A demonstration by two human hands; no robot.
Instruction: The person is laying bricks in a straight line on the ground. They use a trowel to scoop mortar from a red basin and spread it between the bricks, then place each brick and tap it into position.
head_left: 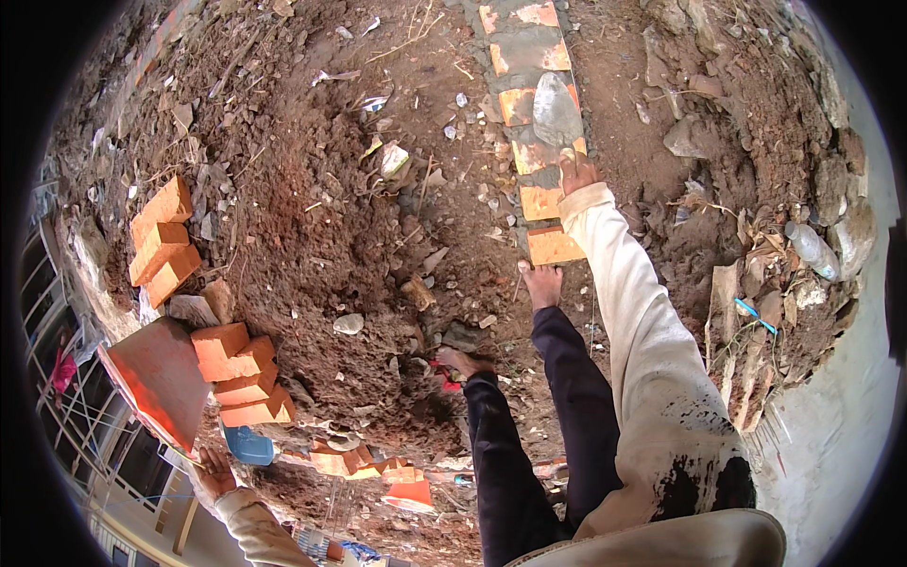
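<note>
My right hand (578,172) is closed round the handle end of a trowel (557,111). The trowel's grey, mortar-smeared blade lies over a row of orange bricks (541,202) set in the soil with wet grey mortar (529,47) among them. Nearest me in that row is a bare orange brick (556,246), just beyond my foot. Far out to the left, my left hand (215,472) has its fingers apart, beside the lower edge of a reddish flat panel (162,373). Whether it touches the panel I cannot tell.
Loose bricks (248,376) are stacked at the left, with more bricks (161,241) beyond. A blue container (248,444) sits below the stack. Stones and litter cover the uneven soil. At the right lie a plastic bottle (812,250) and a pale wall (841,416). My bare feet (541,283) straddle soil.
</note>
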